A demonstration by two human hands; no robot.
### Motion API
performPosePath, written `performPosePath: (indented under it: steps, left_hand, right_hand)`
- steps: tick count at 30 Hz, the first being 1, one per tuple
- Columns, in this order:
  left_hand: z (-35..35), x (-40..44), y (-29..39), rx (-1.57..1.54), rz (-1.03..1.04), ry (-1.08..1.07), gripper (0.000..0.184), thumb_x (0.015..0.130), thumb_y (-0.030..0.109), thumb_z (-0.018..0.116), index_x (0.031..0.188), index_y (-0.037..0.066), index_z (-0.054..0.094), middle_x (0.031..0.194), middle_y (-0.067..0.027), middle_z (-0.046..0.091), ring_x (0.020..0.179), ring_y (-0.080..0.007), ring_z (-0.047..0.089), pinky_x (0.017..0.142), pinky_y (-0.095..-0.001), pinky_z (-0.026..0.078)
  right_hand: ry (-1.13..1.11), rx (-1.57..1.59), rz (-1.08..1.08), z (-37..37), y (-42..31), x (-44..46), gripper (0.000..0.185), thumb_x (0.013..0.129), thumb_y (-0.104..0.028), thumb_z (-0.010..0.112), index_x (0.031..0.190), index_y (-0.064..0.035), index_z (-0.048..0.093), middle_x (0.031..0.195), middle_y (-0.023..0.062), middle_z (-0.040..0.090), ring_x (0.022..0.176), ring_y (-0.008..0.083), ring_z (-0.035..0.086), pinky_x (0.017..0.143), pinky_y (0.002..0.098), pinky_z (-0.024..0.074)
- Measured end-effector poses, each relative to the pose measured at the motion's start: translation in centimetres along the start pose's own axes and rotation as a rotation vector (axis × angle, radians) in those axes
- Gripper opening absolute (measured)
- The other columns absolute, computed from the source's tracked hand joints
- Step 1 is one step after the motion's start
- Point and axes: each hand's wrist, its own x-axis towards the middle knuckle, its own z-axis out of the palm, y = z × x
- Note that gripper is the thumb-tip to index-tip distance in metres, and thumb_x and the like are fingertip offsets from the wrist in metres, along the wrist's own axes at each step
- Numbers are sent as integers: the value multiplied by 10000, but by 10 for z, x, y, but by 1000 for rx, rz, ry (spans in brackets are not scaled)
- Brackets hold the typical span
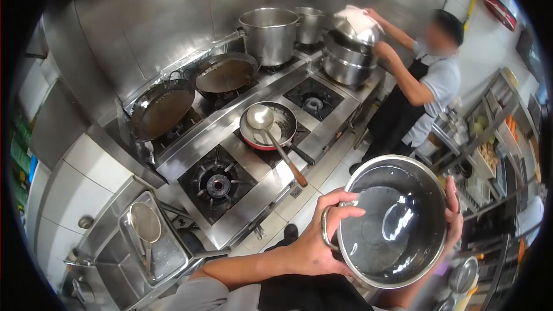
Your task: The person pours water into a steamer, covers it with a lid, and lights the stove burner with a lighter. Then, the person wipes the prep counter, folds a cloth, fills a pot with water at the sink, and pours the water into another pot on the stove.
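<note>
A steel pot (394, 259) with clear liquid inside is held up in front of me, its open top facing the camera. My left hand (325, 233) grips it at the loop handle on its left side, with fingers over the rim. On the opposite side my right hand (453, 216) is wrapped against the wall; part of that hand is hidden behind the pot. Beyond the pot, on the stove (222, 227), stands a red frying pan (286, 114) with pale residue, and a ladle (260, 117) with a wooden handle rests across it.
Two large woks (163, 109) and tall stockpots (268, 35) line the back burners. A co-worker (423, 78) at the far right lifts a lid with a cloth (352, 18) above a steamer pot (348, 64). A sink (109, 259) with a strainer (145, 222) is at left, shelving (484, 144) at right.
</note>
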Motion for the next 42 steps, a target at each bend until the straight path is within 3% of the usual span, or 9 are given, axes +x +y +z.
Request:
performPosePath:
  steps: [11,18,20,23,30,31,34,38,42]
  left_hand:
    - [8,169,-91,163,60,71,1194,535,608,969,1458,62,445,1476,-169,302,1446,-396,302,1166,-514,356]
    - [41,231,-148,365,99,425,1175,423,624,984,1328,43,510,1426,-175,303,1401,-379,329,1135,-458,356]
    - [42,253,-177,522,282,532,1200,498,847,838,1343,48,545,1355,-152,395,1308,-339,416,1094,-460,367]
    - [41,275,-187,662,243,659,1107,486,855,840,1227,64,616,1340,-129,414,1231,-343,440,1038,-443,384]
    - [3,327,-220,853,136,747,995,482,833,855,1139,122,626,1278,-115,446,1137,-325,464,1016,-460,367]
    - [-9,332,-223,769,133,671,923,647,704,864,1296,102,602,1386,-150,472,1237,-345,468,1092,-517,333]
    - [-32,360,-244,555,-29,665,1053,520,636,966,1281,21,576,1388,-153,306,1368,-339,367,1127,-442,365]
    - [-70,405,-254,574,-13,715,813,504,399,1027,1140,82,632,1375,-137,335,1304,-343,420,1068,-441,415]
    - [-87,443,-290,565,64,761,800,539,414,1024,1179,87,671,1388,-124,325,1289,-314,414,1069,-438,421]
  right_hand:
    - [-197,-9,32,13,44,221,709,857,-264,500,1485,64,500,1423,211,577,1285,294,587,1138,408,448]
    - [-520,-137,-20,55,94,359,714,855,-263,504,1489,65,494,1425,216,576,1284,295,589,1136,404,450]
    - [-613,-149,-32,76,109,387,716,854,-263,505,1491,65,493,1425,217,576,1284,295,589,1135,403,450]
    - [-760,-118,-35,113,138,415,718,853,-263,507,1492,65,490,1426,219,575,1284,296,590,1134,402,451]
    - [-951,-36,9,185,193,469,724,851,-262,510,1496,66,485,1428,224,574,1283,297,591,1132,399,452]
    - [-958,-19,20,193,198,479,725,851,-261,511,1497,66,484,1428,225,574,1283,297,591,1131,398,452]
    - [-924,41,122,209,215,518,728,849,-261,513,1499,67,481,1429,227,573,1282,298,592,1130,397,453]
    - [-835,224,325,238,236,574,731,848,-260,515,1501,67,478,1430,230,573,1282,298,593,1129,395,454]
    - [-845,299,380,265,252,628,735,847,-260,517,1503,68,475,1431,233,572,1282,299,593,1128,393,455]
